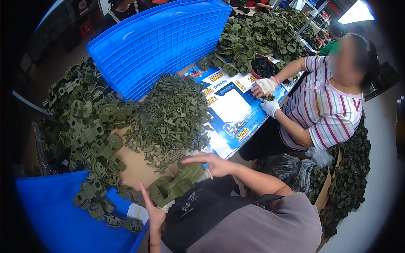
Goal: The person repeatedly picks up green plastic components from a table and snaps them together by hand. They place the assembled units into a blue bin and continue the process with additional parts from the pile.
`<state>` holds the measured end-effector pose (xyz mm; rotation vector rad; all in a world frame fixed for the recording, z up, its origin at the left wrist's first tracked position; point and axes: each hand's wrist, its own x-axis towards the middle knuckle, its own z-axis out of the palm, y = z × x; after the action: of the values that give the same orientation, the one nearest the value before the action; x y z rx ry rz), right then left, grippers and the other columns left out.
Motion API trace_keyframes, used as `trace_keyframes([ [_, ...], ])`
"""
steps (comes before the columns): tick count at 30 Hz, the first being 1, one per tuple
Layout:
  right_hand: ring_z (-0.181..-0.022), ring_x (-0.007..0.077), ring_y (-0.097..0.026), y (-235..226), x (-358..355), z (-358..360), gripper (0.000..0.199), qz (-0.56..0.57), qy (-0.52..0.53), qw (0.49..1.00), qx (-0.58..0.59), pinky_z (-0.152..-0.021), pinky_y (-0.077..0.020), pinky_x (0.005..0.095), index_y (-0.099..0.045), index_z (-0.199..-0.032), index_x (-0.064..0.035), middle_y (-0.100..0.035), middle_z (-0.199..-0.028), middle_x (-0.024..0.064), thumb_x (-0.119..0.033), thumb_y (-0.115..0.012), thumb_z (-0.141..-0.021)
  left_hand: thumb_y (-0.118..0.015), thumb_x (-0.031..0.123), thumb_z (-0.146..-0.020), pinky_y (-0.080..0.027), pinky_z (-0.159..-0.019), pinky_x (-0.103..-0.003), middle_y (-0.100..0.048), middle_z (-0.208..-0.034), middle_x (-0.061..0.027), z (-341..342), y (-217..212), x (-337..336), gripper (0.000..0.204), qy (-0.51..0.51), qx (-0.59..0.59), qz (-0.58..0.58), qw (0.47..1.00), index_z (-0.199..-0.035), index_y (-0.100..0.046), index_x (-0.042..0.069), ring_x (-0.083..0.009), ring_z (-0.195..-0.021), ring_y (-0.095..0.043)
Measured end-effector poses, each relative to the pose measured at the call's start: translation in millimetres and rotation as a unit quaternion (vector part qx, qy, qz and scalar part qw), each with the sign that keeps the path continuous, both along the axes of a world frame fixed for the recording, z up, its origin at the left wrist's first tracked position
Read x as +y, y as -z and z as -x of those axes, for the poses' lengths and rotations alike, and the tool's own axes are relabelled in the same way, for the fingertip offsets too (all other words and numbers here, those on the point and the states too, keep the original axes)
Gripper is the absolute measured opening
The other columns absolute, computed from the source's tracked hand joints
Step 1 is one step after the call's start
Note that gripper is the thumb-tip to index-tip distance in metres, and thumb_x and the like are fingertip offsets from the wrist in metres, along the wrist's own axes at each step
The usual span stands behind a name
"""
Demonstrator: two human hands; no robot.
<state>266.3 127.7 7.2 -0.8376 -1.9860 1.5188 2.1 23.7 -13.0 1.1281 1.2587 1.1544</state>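
Between my two hands, in front of my dark apron, is a large olive-green moulded plastic piece [175, 185], shaped like a toy vehicle body with a square opening at its left end. My left hand [155, 213] grips that lower left end, fingers stretched up along its side. At the upper right end, my right hand [213, 163] holds it with the fingers reaching over the far side. Something whitish covers my thumbs. Just beyond the piece lies a heap of small green plastic parts [173, 109]. Larger green vehicle bodies [88, 126] are piled to the left.
A blue plastic crate [164, 42] stands tilted on its side behind the heap. Another blue bin [63, 215] is at lower left. Across printed cardboard [230, 105], a co-worker in a striped shirt [320, 101] handles a small part with gloved hands. More green parts [265, 38] cover the far table.
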Motion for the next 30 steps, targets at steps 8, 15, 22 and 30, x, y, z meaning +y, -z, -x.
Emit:
trace_keyframes([
  [8, -0.110, 0.0209, -0.052, 22.1, 12.4, -22.0, 0.052, 0.029, 0.117, 0.992, 0.027, -0.094, -0.0389, 0.0323, -0.053, -0.121, -0.0051, -0.055, -0.119, 0.0096, -0.019, -0.071, -0.074, -0.072, 0.006, -0.070, -0.030, -0.101, -0.036, -0.027, -0.138, -0.0200, -17.8, 0.1, 15.6, 0.101, -0.018, 0.099, 0.000, 0.995, -0.143, -0.001, 0.006, -0.0272, -0.123, -0.036],
  [15, -0.103, 0.0178, -0.053, 144.7, 176.7, -180.3, 0.042, 0.207, 0.579, 0.747, 0.253, -0.081, -0.0460, 0.0330, -0.051, -0.119, -0.0061, -0.055, -0.115, 0.0085, -0.026, -0.060, -0.083, -0.066, 0.011, -0.076, -0.031, -0.100, -0.038, -0.046, -0.125, -0.0165, 14.5, 37.6, -14.8, 0.061, -0.188, 0.297, 0.005, 0.936, -0.130, -0.039, 0.004, -0.0330, -0.119, -0.040],
  [22, -0.114, 0.0326, -0.043, 246.1, 243.3, -257.3, 0.067, 0.234, 0.545, 0.792, 0.144, -0.087, -0.0414, 0.0515, -0.025, -0.136, -0.0159, -0.032, -0.134, 0.0128, -0.016, -0.061, -0.080, -0.069, 0.007, -0.071, -0.032, -0.097, -0.039, -0.038, -0.126, -0.0186, 32.6, 63.2, -44.8, 0.079, -0.434, 0.366, 0.077, 0.820, -0.138, -0.027, 0.009, -0.0347, -0.117, -0.038],
  [30, -0.111, 0.0238, -0.051, 125.3, 127.9, -35.6, 0.033, -0.210, 0.144, 0.963, -0.089, -0.091, -0.0402, 0.0306, -0.057, -0.112, -0.0047, -0.055, -0.117, 0.0114, 0.001, -0.055, -0.080, -0.063, 0.016, -0.072, -0.043, -0.086, -0.040, -0.058, -0.108, -0.0229, 81.0, 156.6, -10.0, 0.065, -0.476, 0.279, 0.284, 0.785, -0.130, -0.037, 0.004, -0.0365, -0.101, -0.055],
])
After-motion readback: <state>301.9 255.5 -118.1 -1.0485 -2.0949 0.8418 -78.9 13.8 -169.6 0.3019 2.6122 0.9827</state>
